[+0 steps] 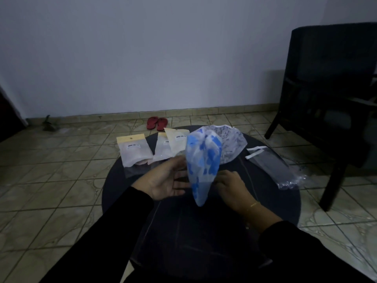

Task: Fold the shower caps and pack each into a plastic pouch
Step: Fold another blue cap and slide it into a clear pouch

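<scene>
We saw blue shower cap [201,166] upright between hands, long axis vertical, tip down above bench [275,197]. Left hand [168,180] open, palm beside cap. Right hand [230,185] touching cap's lower edge; grip unclear.

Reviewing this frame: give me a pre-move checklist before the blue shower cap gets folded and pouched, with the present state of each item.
1. Blue shower cap under control: cannot tell; it stands up between the hands, and no grip on it shows.
2. Left hand free to help: ok, palm up, fingers straight.
3. Right hand grip: cannot tell, fingers curled at the cap's lower edge.
4. Empty pouch within reach: ok, lying on the table's right side.
5. Packed pouches out of the way: ok, at the far left.
6. Second cap waiting: ok, behind the blue one.
</scene>
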{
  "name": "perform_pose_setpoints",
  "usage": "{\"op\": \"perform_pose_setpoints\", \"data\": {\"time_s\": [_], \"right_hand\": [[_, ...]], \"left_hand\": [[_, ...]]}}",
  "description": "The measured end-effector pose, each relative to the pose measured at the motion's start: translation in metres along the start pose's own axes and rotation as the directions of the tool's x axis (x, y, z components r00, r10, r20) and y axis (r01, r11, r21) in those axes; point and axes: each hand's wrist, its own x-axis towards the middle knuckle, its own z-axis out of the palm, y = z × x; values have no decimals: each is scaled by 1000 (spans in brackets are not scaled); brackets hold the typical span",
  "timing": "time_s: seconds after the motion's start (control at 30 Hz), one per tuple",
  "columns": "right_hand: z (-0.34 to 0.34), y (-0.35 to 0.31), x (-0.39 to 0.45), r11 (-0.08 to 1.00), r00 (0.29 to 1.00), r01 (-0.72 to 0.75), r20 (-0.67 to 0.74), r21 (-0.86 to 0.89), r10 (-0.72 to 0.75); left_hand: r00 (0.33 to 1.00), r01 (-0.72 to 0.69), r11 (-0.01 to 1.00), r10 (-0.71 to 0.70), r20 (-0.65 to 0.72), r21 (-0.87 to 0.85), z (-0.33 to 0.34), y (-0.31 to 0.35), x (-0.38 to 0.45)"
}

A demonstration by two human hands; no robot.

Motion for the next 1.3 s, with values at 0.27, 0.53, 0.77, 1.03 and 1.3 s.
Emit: {"op": "perform_pose_setpoints", "data": {"time_s": [0.27,0.53,0.77,1.03,1.3], "right_hand": [[-18,-34,-21,242,914,-347,269,906,305],[-28,-30,-20,367,917,-330,202,870,345],[-27,-37,-15,329,925,-293,180,898,333],[-20,-39,-16,170,868,-402,315,900,384],[-16,-39,-20,205,771,-518,349,831,532]], "left_hand": [[994,-108,994,108,3,8,40,-20,1],[989,-51,997,59,-139,63,40,-10,-7],[993,-17,979,40,110,-201,47,-5,-18],[998,-66,961,68,-2,-269,52,-9,-11],[977,-129,972,89,-196,-198,63,-21,-15]]}}
